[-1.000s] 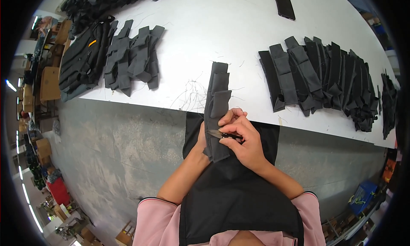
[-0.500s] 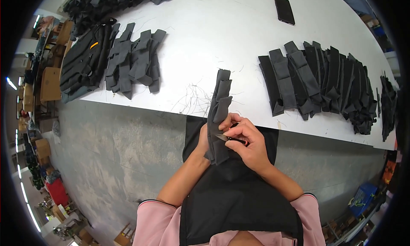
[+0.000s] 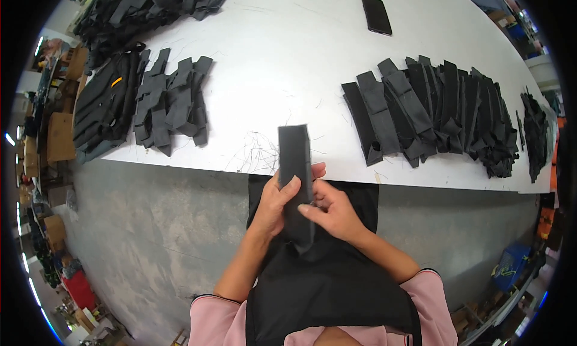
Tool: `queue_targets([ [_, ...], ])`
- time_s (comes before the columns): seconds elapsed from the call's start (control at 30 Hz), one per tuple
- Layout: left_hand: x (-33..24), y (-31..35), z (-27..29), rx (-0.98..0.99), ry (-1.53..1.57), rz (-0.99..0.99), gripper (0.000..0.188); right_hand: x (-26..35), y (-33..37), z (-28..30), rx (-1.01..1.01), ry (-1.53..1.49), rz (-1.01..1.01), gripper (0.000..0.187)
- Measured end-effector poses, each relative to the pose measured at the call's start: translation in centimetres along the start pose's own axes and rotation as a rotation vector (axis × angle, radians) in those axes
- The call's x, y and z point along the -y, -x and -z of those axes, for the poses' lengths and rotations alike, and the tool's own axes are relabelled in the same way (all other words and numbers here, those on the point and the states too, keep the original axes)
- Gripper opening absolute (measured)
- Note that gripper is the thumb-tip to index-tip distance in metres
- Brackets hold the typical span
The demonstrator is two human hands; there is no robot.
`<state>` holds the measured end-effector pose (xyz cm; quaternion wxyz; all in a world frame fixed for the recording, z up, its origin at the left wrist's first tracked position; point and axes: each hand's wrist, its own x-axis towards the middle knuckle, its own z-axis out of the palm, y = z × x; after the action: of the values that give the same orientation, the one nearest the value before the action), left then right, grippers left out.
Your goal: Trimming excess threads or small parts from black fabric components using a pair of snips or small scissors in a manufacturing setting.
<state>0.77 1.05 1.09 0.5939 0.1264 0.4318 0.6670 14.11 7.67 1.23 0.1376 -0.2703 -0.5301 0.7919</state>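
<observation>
A long dark-grey fabric strip (image 3: 293,149) stands out in front of me over the table's near edge, its smooth flat face up. My left hand (image 3: 271,206) is closed round it, the thumb on its face and fingertips showing past its right edge. My right hand (image 3: 338,215) pinches the strip's right edge lower down, thumb on the face and fingers curled beside it. A small dark bit shows between those fingers; whether it is the thread snips cannot be made out. Loose cut threads (image 3: 255,153) lie on the table left of the strip.
The white table (image 3: 258,75) carries a row of similar strips (image 3: 415,114) at right and a smaller bunch (image 3: 171,102) at left. Beside that bunch lies a black backpack (image 3: 108,102), with a dark fabric heap (image 3: 156,9) behind. A black phone (image 3: 376,15) lies far right.
The strip has been turned over from its folded, flapped side to its smooth side. My right hand's snips, plainly seen before, are now mostly hidden. The view has shifted slightly.
</observation>
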Motion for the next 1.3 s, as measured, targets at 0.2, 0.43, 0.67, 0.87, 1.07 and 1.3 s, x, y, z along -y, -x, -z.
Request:
queue_targets([
  [0.2,-0.9,-0.2,-0.1,-0.039,0.027,0.09,0.038,1.9,2.4,1.8,-0.317,0.552,0.096,0.027],
  [0.43,-0.6,0.1,0.4,0.049,0.151,0.292,0.034,3.0,-0.3,2.8,-0.466,0.974,0.451,0.026],
  [0.67,-0.8,0.2,-0.4,-0.047,0.092,0.285,0.033,1.9,0.1,2.9,-0.445,0.976,0.553,0.025],
  [0.87,-1.0,0.1,-0.9,-0.075,0.08,0.303,0.029,2.3,0.4,2.9,-0.422,0.985,0.554,0.026],
  [1.07,-1.1,0.5,-0.3,0.011,0.102,0.309,0.028,2.6,0.1,2.5,-0.424,0.98,0.586,0.025],
  [1.3,-1.2,0.8,-0.7,-0.031,0.107,0.323,0.026,2.3,0.3,2.5,-0.458,0.976,0.56,0.025],
])
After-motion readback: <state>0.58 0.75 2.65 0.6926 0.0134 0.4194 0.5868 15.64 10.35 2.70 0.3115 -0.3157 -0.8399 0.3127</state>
